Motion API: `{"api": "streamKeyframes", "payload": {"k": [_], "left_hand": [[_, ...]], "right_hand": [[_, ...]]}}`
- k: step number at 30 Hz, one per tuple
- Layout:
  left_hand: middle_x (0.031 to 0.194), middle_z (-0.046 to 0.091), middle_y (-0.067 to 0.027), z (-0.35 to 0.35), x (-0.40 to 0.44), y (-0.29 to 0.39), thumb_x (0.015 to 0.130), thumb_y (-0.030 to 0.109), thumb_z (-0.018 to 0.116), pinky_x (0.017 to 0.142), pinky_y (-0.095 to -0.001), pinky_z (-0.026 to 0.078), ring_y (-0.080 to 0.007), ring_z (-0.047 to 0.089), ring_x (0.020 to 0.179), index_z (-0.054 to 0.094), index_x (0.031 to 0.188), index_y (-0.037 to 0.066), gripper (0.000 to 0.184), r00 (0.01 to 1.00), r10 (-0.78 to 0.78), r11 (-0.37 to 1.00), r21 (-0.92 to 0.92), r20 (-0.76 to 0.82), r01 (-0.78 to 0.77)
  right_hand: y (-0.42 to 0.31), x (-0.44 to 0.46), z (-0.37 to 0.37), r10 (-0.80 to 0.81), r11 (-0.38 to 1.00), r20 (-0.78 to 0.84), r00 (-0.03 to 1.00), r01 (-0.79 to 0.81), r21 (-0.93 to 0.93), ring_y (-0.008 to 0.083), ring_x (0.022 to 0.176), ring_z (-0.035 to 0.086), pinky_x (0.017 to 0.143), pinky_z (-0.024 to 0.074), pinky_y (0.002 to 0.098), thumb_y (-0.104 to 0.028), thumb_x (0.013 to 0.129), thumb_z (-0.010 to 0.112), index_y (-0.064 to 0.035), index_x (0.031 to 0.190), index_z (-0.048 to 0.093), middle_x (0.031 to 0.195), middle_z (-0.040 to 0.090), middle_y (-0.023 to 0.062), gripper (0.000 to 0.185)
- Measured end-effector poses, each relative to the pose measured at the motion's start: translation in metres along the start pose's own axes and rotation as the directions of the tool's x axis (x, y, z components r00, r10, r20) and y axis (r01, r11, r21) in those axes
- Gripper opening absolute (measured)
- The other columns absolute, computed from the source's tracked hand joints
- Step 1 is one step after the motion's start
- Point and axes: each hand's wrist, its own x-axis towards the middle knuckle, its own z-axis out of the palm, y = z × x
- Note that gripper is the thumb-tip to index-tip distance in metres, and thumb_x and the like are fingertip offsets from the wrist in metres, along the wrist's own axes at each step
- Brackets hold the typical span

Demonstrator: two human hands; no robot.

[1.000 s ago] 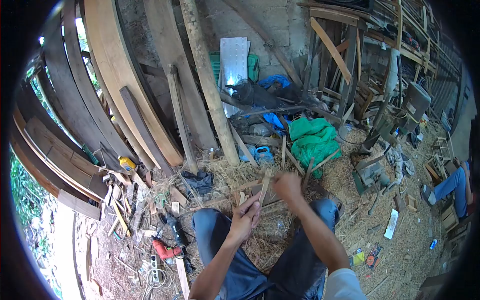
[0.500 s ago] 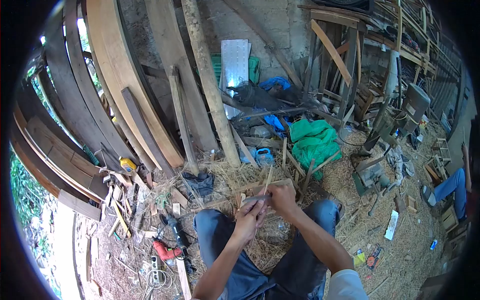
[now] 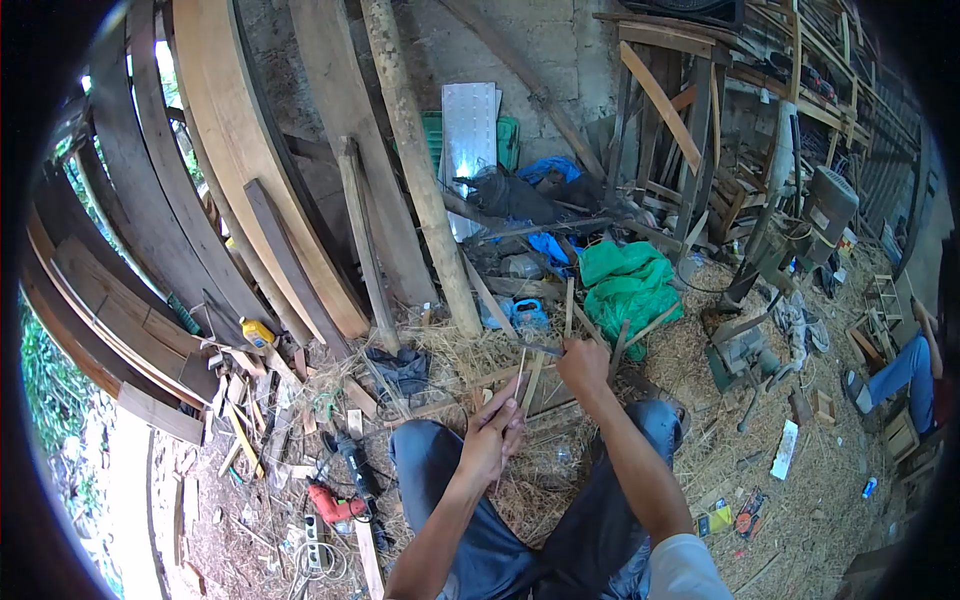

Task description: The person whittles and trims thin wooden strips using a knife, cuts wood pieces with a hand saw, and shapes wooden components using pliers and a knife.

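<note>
Between my knees, my left hand (image 3: 488, 440) is closed around a thin pale wooden stick (image 3: 520, 374), which points up and away from me. Farther forward and to the right, my right hand (image 3: 583, 368) grips a knife, its handle hidden by the fingers. The dark knife blade (image 3: 541, 348) reaches left from the fist, near the stick's upper end. Another flat pale strip (image 3: 533, 382) stands just right of the stick; whether my left hand holds it too is unclear. Beyond my knees, a piece of board lies on shavings.
A red drill (image 3: 334, 503), a power strip (image 3: 314, 540) and a cable lie at my left. Long planks (image 3: 250, 150) lean against the wall. A green plastic sheet (image 3: 628, 290) is ahead, a machine (image 3: 745, 350) to the right. Another person's leg (image 3: 900, 375) shows at far right.
My hands have moved apart. The right hand with the knife has shifted up and slightly right, away from the left hand; more of the stick is now visible.
</note>
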Motion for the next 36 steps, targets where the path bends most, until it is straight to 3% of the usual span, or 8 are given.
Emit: {"api": "streamKeyframes", "payload": {"k": [9, 14, 18, 23, 25, 27, 29, 36], "left_hand": [[0.069, 0.044, 0.0007, -0.019, 0.009, 0.0, 0.093, 0.013, 0.05, 0.039, -0.0189, 0.026, -0.0051, 0.032, 0.045, 0.046, 0.132, 0.012, 0.039, 0.996, -0.049, 0.999, -0.024, -0.074, 0.047], [0.069, 0.043, 0.0024, -0.017, 0.012, -0.003, 0.093, 0.014, 0.049, 0.039, -0.0194, 0.024, -0.0045, 0.031, 0.046, 0.046, 0.132, 0.012, 0.039, 0.99, -0.053, 0.995, 0.078, -0.128, 0.063], [0.069, 0.043, 0.0027, -0.019, 0.013, -0.016, 0.094, 0.014, 0.048, 0.039, -0.0199, 0.024, -0.0042, 0.031, 0.045, 0.046, 0.131, 0.012, 0.038, 0.997, -0.069, 0.994, 0.083, -0.041, 0.072], [0.068, 0.042, 0.0023, -0.017, 0.019, -0.022, 0.093, 0.013, 0.048, 0.039, -0.0198, 0.026, -0.0047, 0.032, 0.045, 0.047, 0.13, 0.011, 0.037, 0.995, -0.072, 0.996, 0.04, -0.061, 0.075], [0.067, 0.042, 0.002, -0.023, 0.018, -0.023, 0.093, 0.013, 0.048, 0.039, -0.0195, 0.027, -0.0049, 0.033, 0.046, 0.048, 0.129, 0.01, 0.036, 0.996, -0.066, 0.997, 0.036, -0.059, 0.069], [0.067, 0.041, 0.0019, -0.007, -0.001, -0.006, 0.093, 0.012, 0.048, 0.039, -0.0194, 0.027, -0.0046, 0.033, 0.047, 0.047, 0.129, 0.009, 0.036, 0.989, -0.07, 0.997, 0.029, -0.127, 0.074], [0.066, 0.04, 0.0023, -0.003, -0.011, 0.004, 0.093, 0.011, 0.049, 0.039, -0.019, 0.027, -0.0044, 0.033, 0.047, 0.047, 0.129, 0.008, 0.036, 0.992, -0.108, 0.994, 0.029, -0.064, 0.11], [0.068, 0.039, 0.0007, -0.011, 0.003, 0.003, 0.095, 0.012, 0.042, 0.036, -0.0179, 0.025, -0.005, 0.029, 0.041, 0.041, 0.13, 0.007, 0.036, 0.996, -0.093, 0.986, -0.14, -0.014, 0.091]], "right_hand": [[-0.006, -0.006, 0.015, 0.068, 0.997, 0.032, 0.997, -0.067, -0.029, 0.0356, 0.063, 0.064, 0.059, 0.0514, 0.0444, -0.013, 0.071, 0.056, -0.0014, 0.068, 0.066, 0.066, 0.062, 0.0198, 0.015], [-0.033, -0.027, -0.01, -0.357, 0.933, 0.14, 0.923, 0.347, 0.093, 0.0338, 0.063, 0.064, 0.058, 0.0512, 0.0448, -0.015, 0.072, 0.057, -0.0051, 0.071, 0.066, 0.065, 0.063, 0.0186, 0.014], [-0.009, -0.001, 0.001, 0.028, 0.999, 0.2, 0.979, -0.023, -0.027, 0.0333, 0.065, 0.065, 0.059, 0.0523, 0.0421, -0.016, 0.073, 0.058, -0.0046, 0.071, 0.066, 0.068, 0.064, 0.0181, 0.014], [-0.022, -0.019, 0.006, -0.037, 0.999, 0.113, 0.993, 0.04, -0.031, 0.0328, 0.065, 0.065, 0.059, 0.0526, 0.0415, -0.017, 0.074, 0.058, -0.0034, 0.067, 0.065, 0.071, 0.065, 0.0185, 0.017], [-0.031, -0.029, 0.005, -0.482, 0.86, 0.127, 0.867, 0.496, -0.119, 0.0331, 0.066, 0.065, 0.058, 0.0526, 0.0424, -0.017, 0.074, 0.059, -0.0034, 0.068, 0.066, 0.07, 0.064, 0.0182, 0.017], [0.001, -0.002, 0.021, -0.206, 0.957, 0.279, 0.938, 0.253, -0.144, 0.0341, 0.064, 0.065, 0.056, 0.0524, 0.0428, -0.018, 0.074, 0.059, -0.0037, 0.071, 0.067, 0.07, 0.065, 0.0177, 0.017], [0.023, 0.021, 0.014, 0.164, 0.985, 0.067, 0.984, -0.16, -0.059, 0.0341, 0.063, 0.065, 0.054, 0.052, 0.0427, -0.02, 0.075, 0.06, -0.0043, 0.073, 0.068, 0.07, 0.065, 0.0166, 0.018], [-0.03, -0.034, -0.017, -0.043, 0.964, -0.033, 0.999, 0.05, 0.262, 0.0327, 0.062, 0.062, 0.056, 0.0496, 0.044, -0.014, 0.067, 0.065, -0.0067, 0.065, 0.065, 0.061, 0.06, 0.0162, 0.008]]}}
